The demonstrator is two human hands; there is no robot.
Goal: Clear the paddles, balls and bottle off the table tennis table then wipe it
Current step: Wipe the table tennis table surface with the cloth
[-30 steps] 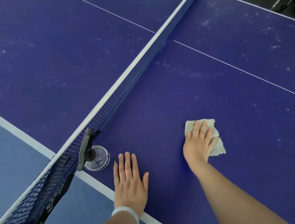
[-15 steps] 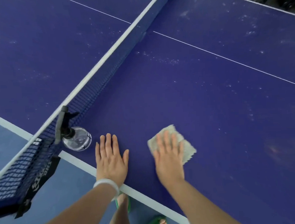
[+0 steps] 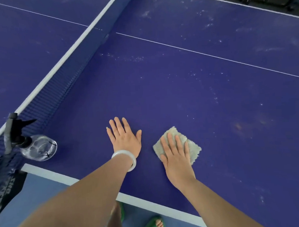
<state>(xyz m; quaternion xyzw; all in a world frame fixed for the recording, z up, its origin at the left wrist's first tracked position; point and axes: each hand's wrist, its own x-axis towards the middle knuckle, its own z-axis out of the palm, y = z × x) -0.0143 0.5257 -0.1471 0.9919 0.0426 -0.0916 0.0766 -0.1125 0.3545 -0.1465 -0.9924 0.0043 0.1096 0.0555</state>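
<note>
Both hands flat on blue table [image 3: 178, 88], right hand [image 3: 177, 156] atop cloth [image 3: 192, 148].

Dusty blue table [image 3: 178, 95] bears a spray bottle [image 3: 39, 148] and a cloth [image 3: 194, 150].

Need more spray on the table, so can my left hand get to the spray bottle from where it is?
Probably yes. The left hand lies flat and holds nothing, and only bare table lies between it and the spray bottle beside the net.

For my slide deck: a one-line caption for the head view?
Right hand presses a cloth on the table, left hand flat beside it, spray bottle near the net.
</note>
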